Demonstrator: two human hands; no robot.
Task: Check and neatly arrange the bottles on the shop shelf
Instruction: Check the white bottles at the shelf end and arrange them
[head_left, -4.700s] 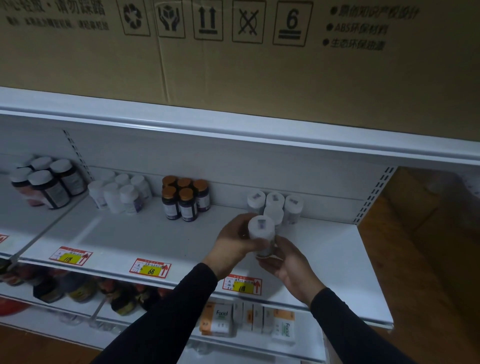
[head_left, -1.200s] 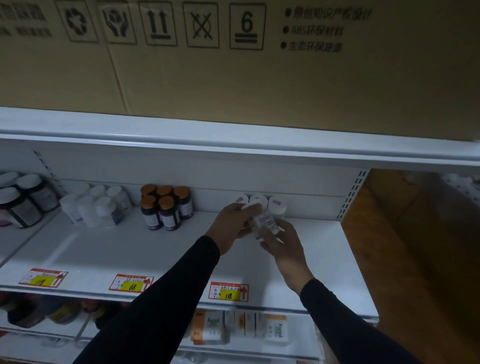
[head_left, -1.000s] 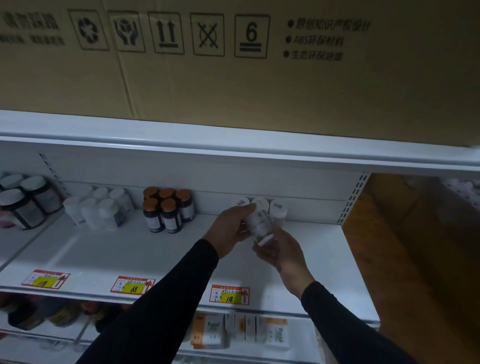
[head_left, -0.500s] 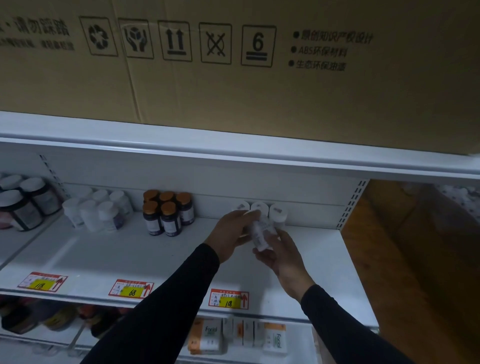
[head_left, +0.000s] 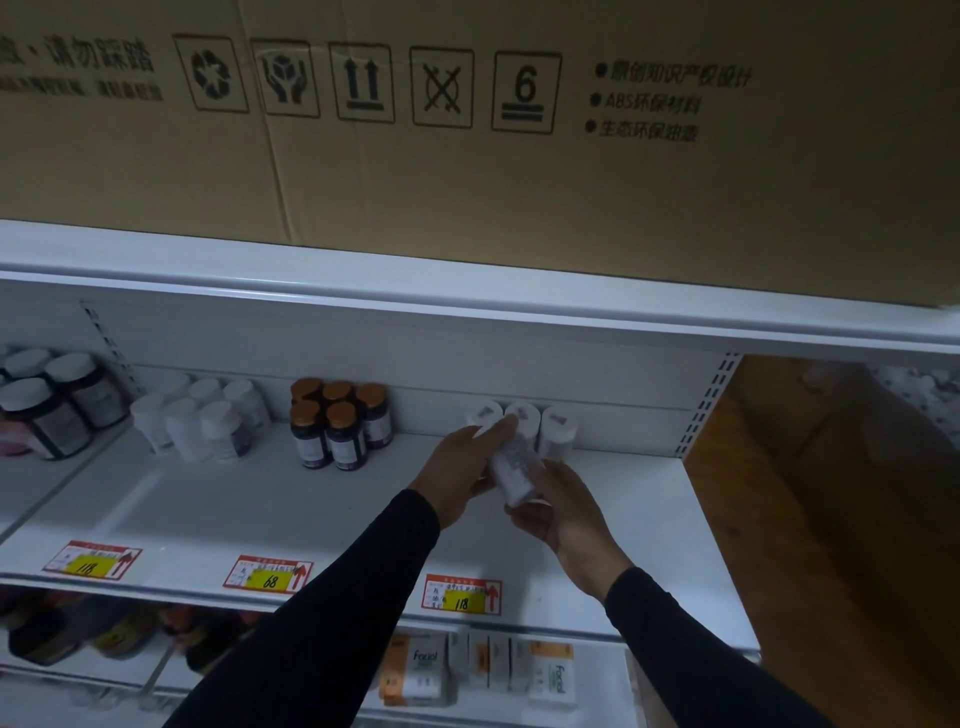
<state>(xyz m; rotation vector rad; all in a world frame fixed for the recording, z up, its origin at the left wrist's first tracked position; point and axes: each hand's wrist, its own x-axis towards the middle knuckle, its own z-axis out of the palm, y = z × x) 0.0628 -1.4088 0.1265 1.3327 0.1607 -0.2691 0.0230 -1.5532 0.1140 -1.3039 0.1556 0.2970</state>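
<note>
- The left hand (head_left: 457, 470) and right hand (head_left: 563, 512) meet over the right part of the white shelf (head_left: 208, 509), both wrapped around one small white bottle (head_left: 511, 470).
- The bottle is tilted, cap end up and away toward the back wall, base toward the right palm; it is lifted off the shelf.
- Left fingers (head_left: 493, 431) lie along the bottle's upper left side; the right hand cups it from below and the right.
- Just behind the hands, three white bottles (head_left: 556, 428) stand upright in a row against the back wall, each with a small label on its cap; the left fingers partly hide the left and middle ones.
- Further left, five dark bottles (head_left: 337, 423) with orange caps stand upright in a tight cluster, three behind and two in front.
- Left of these is a cluster of white-capped pale bottles (head_left: 200, 418), upright and touching one another.
- At the far left, on the next shelf section, are larger dark jars (head_left: 49, 402) with white lids.
- What any of the bottles contain cannot be made out.
- Price tags (head_left: 462, 595) on the shelf's front edge read 118, 68 and 18.
- On the shelf below, boxes (head_left: 423, 670) marked "Facial" stand side by side.
- A big cardboard carton (head_left: 467, 156) with handling symbols sits on the shelf above.
</note>
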